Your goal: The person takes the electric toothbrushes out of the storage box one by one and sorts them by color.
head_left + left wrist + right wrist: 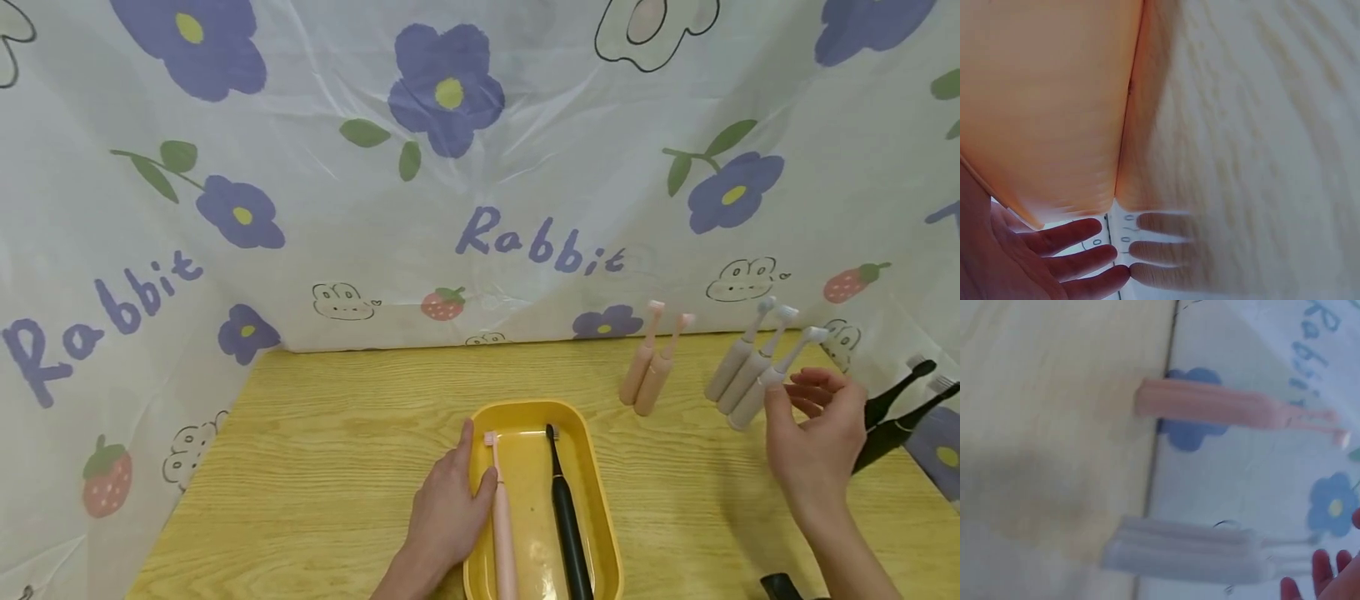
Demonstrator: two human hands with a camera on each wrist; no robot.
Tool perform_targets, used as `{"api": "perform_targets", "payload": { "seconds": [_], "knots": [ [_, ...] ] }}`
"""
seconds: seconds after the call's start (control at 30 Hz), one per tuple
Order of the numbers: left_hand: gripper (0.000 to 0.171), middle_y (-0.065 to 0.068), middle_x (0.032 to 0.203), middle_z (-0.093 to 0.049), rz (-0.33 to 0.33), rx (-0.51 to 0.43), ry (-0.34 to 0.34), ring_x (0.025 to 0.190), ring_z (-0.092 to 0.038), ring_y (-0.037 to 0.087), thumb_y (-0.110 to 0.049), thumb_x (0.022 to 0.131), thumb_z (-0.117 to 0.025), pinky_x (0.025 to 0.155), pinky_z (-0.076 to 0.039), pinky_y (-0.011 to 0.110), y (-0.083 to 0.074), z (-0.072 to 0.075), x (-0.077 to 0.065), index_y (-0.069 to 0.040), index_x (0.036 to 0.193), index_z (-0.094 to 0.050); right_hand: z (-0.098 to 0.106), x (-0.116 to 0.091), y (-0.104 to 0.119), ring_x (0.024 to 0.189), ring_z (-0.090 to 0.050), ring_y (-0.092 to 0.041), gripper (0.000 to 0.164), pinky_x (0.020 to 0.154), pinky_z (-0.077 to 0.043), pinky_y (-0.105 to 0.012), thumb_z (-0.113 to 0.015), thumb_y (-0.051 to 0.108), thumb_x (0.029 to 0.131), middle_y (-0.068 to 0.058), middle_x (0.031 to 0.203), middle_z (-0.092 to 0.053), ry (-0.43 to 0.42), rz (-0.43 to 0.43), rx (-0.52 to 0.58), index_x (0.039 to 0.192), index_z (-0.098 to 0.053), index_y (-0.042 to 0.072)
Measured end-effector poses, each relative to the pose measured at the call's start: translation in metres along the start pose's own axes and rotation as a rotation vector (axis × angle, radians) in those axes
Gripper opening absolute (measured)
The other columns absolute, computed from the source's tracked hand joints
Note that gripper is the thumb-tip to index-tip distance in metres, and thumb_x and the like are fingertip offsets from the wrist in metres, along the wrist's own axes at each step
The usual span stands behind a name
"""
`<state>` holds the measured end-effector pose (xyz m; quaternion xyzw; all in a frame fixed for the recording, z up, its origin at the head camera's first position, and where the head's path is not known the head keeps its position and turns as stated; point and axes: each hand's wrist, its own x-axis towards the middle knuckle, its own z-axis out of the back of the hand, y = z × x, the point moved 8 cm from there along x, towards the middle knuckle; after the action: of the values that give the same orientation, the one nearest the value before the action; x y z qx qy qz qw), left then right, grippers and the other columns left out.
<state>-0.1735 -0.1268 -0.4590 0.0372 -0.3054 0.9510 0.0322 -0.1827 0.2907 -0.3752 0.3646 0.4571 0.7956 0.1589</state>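
My left hand (450, 500) holds the left rim of a yellow tray (603, 508), thumb inside and fingers outside; in the left wrist view those fingers (1079, 265) extend along the tray's outer wall. Inside the tray lie a pink electric toothbrush (502, 533), by my left thumb, and a black electric toothbrush (568, 521). My right hand (817, 442) is raised with loosely bent fingers beside three upright light grey electric toothbrushes (750, 375). Its fingertips overlap the nearest one in the head view. In the right wrist view the fingers are spread apart near the brush heads.
Two pink electric toothbrushes (648, 375) stand left of the grey ones. Two black electric toothbrushes (892, 429) stand at the right, partly behind my right hand. Cloth printed with flowers (450, 92) hangs behind the wood-grain table (322, 467). A black object (780, 586) shows at the bottom edge.
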Motion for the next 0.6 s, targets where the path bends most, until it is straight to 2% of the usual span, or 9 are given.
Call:
{"api": "perform_targets", "payload": {
  "seconds": [0.07,0.17,0.3,0.37,0.5,0.6],
  "knots": [
    [0.07,0.026,0.132,-0.062,-0.002,-0.001,0.001,0.12,-0.06,0.041,-0.033,0.102,-0.06,0.092,-0.052,0.059,0.0,0.0,0.0,-0.006,0.161,-0.032,0.001,-0.004,0.017,0.094,-0.055,0.006,0.029,0.086,-0.044,-0.012,-0.062,0.009,0.097,0.023,0.107,-0.048,0.001,0.065,0.062,0.124,-0.055,0.016],
    [0.07,0.025,0.132,-0.062,-0.004,0.0,-0.001,0.12,-0.06,0.041,-0.032,0.102,-0.06,0.092,-0.052,0.059,0.0,0.0,0.0,-0.006,0.161,-0.032,-0.002,-0.012,0.046,0.1,-0.059,-0.002,0.036,0.091,-0.046,-0.013,-0.059,-0.002,0.096,0.017,0.114,-0.054,0.053,0.174,0.176,0.131,-0.054,0.007],
    [0.07,0.026,0.132,-0.062,-0.003,0.003,-0.007,0.12,-0.061,0.042,-0.032,0.102,-0.06,0.091,-0.053,0.059,0.001,0.001,0.0,-0.006,0.161,-0.032,-0.015,-0.026,0.083,0.105,-0.061,-0.012,0.043,0.093,-0.048,-0.016,-0.055,-0.015,0.094,0.003,0.121,-0.058,0.2,0.329,0.35,0.136,-0.049,-0.008],
    [0.069,0.026,0.132,-0.062,-0.003,0.002,-0.008,0.119,-0.061,0.042,-0.032,0.102,-0.06,0.091,-0.053,0.059,0.001,0.002,0.0,-0.006,0.161,-0.032,-0.024,-0.034,0.095,0.105,-0.062,-0.015,0.045,0.093,-0.048,-0.017,-0.053,-0.02,0.093,-0.003,0.123,-0.058,0.281,0.377,0.425,0.137,-0.046,-0.012],
    [0.07,0.026,0.132,-0.062,-0.007,-0.004,-0.008,0.12,-0.061,0.042,-0.031,0.102,-0.06,0.092,-0.052,0.059,0.0,0.002,0.0,-0.005,0.16,-0.033,-0.046,-0.049,0.104,0.107,-0.061,-0.017,0.046,0.093,-0.049,-0.016,-0.051,-0.024,0.093,-0.009,0.125,-0.056,0.414,0.389,0.522,0.137,-0.043,-0.014],
    [0.07,0.026,0.132,-0.062,-0.012,-0.01,-0.006,0.12,-0.06,0.042,-0.031,0.102,-0.06,0.093,-0.052,0.058,-0.001,0.002,0.0,-0.004,0.16,-0.032,-0.062,-0.06,0.106,0.109,-0.061,-0.016,0.047,0.092,-0.05,-0.016,-0.051,-0.024,0.093,-0.011,0.127,-0.056,0.486,0.373,0.532,0.138,-0.042,-0.015]
  ]
}}
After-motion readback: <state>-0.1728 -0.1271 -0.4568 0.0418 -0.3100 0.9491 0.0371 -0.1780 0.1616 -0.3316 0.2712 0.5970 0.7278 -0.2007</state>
